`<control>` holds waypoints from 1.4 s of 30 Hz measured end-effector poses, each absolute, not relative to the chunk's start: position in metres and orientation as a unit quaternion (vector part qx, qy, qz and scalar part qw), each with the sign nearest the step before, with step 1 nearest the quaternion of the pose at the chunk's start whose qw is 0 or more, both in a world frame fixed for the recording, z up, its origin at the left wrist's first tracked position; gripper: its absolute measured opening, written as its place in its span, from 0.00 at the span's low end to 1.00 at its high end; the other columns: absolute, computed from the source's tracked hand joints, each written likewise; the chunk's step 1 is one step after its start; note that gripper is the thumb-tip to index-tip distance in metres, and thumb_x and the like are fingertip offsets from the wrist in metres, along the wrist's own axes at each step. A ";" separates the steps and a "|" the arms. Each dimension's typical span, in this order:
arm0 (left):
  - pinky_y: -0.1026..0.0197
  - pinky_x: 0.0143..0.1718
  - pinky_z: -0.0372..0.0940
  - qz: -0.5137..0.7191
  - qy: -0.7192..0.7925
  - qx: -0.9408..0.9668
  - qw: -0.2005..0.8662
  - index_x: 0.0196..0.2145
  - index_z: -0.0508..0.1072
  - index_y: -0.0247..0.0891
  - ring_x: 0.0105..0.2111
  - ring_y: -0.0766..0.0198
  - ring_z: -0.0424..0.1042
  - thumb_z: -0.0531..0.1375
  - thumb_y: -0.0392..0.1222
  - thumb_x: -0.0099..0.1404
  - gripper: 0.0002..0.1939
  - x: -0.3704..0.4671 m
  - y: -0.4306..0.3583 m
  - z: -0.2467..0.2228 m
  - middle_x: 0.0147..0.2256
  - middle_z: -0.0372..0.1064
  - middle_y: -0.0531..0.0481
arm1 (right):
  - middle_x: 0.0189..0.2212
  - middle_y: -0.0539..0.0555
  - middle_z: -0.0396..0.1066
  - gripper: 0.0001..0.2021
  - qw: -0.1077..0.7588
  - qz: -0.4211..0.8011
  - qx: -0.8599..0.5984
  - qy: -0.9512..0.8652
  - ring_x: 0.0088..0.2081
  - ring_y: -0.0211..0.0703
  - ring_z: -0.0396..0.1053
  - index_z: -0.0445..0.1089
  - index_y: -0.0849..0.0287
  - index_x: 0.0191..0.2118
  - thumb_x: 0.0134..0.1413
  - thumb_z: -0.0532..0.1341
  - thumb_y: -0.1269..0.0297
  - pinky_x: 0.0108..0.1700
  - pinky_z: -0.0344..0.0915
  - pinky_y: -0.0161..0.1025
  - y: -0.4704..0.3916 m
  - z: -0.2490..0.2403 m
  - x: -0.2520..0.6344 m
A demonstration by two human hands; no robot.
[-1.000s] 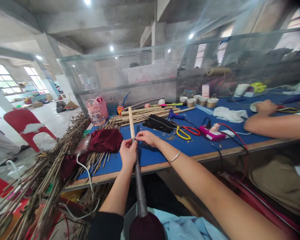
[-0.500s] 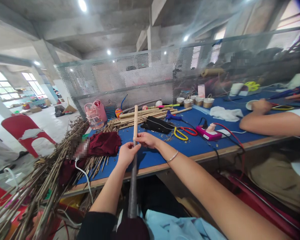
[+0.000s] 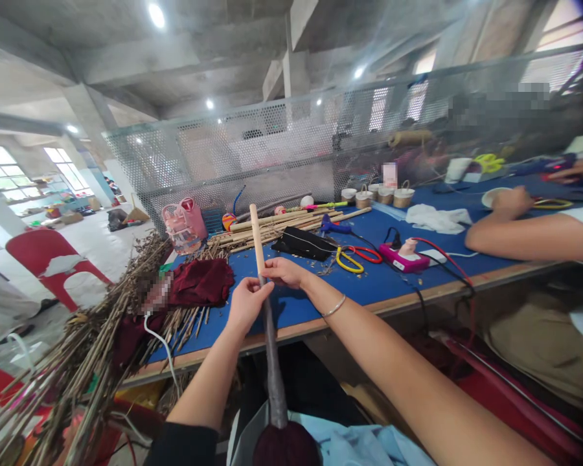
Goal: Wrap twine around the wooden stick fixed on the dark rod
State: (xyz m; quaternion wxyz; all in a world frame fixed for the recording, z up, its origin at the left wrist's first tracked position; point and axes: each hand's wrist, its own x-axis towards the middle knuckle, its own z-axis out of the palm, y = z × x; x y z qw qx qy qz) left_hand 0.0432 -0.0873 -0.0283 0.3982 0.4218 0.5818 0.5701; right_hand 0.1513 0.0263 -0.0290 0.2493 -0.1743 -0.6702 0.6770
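The left hand (image 3: 247,301) grips the stick (image 3: 257,238), which points to twelve; the right hand (image 3: 286,272) pinches it atop the grey wrap (image 3: 272,356). A slackened pinch could let the wrap loosen. Maroon cloth (image 3: 203,282) lies at nine o'clock, scissors (image 3: 348,262) at three.

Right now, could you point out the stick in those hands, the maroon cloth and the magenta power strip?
Stick (image 3: 269,323): head view, on its grey shaft below the hands.
Maroon cloth (image 3: 201,283): head view, on its crumpled middle.
Magenta power strip (image 3: 414,263): head view, on its casing.
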 end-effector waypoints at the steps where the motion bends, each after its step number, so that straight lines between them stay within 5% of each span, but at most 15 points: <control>1: 0.69 0.19 0.54 0.556 0.582 0.432 0.407 0.26 0.69 0.34 0.16 0.73 0.60 0.69 0.46 0.42 0.18 0.038 -0.087 -0.024 0.17 0.64 0.57 | 0.11 0.41 0.53 0.17 0.248 0.676 -0.176 -0.671 0.12 0.25 0.44 0.63 0.65 0.26 0.40 0.65 0.54 0.14 0.37 0.29 0.026 -0.029 0.151; 9: 0.63 0.29 0.65 0.469 0.527 0.457 0.541 0.30 0.73 0.31 0.26 0.66 0.69 0.69 0.50 0.42 0.21 0.019 -0.091 -0.009 0.29 0.72 0.44 | 0.16 0.44 0.60 0.23 0.218 0.702 -0.128 -0.666 0.13 0.25 0.46 0.66 0.67 0.37 0.40 0.65 0.51 0.15 0.37 0.30 0.020 -0.024 0.153; 15: 0.69 0.21 0.58 0.504 0.561 0.452 0.477 0.24 0.68 0.35 0.19 0.72 0.63 0.69 0.47 0.43 0.17 0.025 -0.089 -0.016 0.19 0.65 0.56 | 0.14 0.43 0.58 0.20 0.240 0.672 -0.152 -0.684 0.13 0.24 0.44 0.65 0.66 0.28 0.38 0.66 0.52 0.15 0.37 0.30 0.021 -0.025 0.152; 22: 0.64 0.27 0.64 0.467 0.527 0.467 0.535 0.30 0.72 0.32 0.28 0.62 0.72 0.67 0.50 0.44 0.20 0.026 -0.092 -0.011 0.28 0.72 0.44 | 0.18 0.45 0.62 0.22 0.221 0.700 -0.127 -0.667 0.14 0.25 0.47 0.64 0.65 0.32 0.36 0.67 0.52 0.15 0.38 0.29 0.022 -0.026 0.152; 27: 0.69 0.21 0.60 0.515 0.544 0.446 0.490 0.26 0.68 0.35 0.20 0.71 0.65 0.69 0.47 0.42 0.18 0.027 -0.091 -0.017 0.21 0.67 0.55 | 0.16 0.43 0.58 0.21 0.224 0.677 -0.145 -0.686 0.14 0.24 0.45 0.65 0.66 0.30 0.38 0.66 0.51 0.15 0.38 0.29 0.022 -0.025 0.153; 34: 0.66 0.25 0.64 0.524 0.512 0.441 0.518 0.33 0.70 0.34 0.25 0.66 0.70 0.66 0.54 0.46 0.23 0.023 -0.092 -0.027 0.29 0.71 0.47 | 0.18 0.45 0.61 0.20 0.211 0.684 -0.126 -0.686 0.14 0.25 0.46 0.66 0.66 0.34 0.42 0.65 0.53 0.15 0.39 0.29 0.022 -0.026 0.152; 39: 0.72 0.16 0.53 0.556 0.538 0.435 0.459 0.27 0.69 0.35 0.15 0.75 0.59 0.69 0.46 0.43 0.18 0.028 -0.090 -0.029 0.17 0.64 0.58 | 0.16 0.43 0.59 0.19 0.226 0.668 -0.148 -0.694 0.14 0.25 0.45 0.65 0.66 0.32 0.41 0.65 0.54 0.14 0.39 0.29 0.025 -0.029 0.151; 42: 0.71 0.16 0.54 0.553 0.537 0.432 0.468 0.26 0.70 0.34 0.16 0.72 0.63 0.68 0.46 0.45 0.16 0.030 -0.090 -0.029 0.17 0.65 0.56 | 0.15 0.43 0.58 0.20 0.227 0.695 -0.144 -0.666 0.13 0.25 0.45 0.65 0.66 0.33 0.39 0.66 0.53 0.15 0.38 0.29 0.024 -0.029 0.151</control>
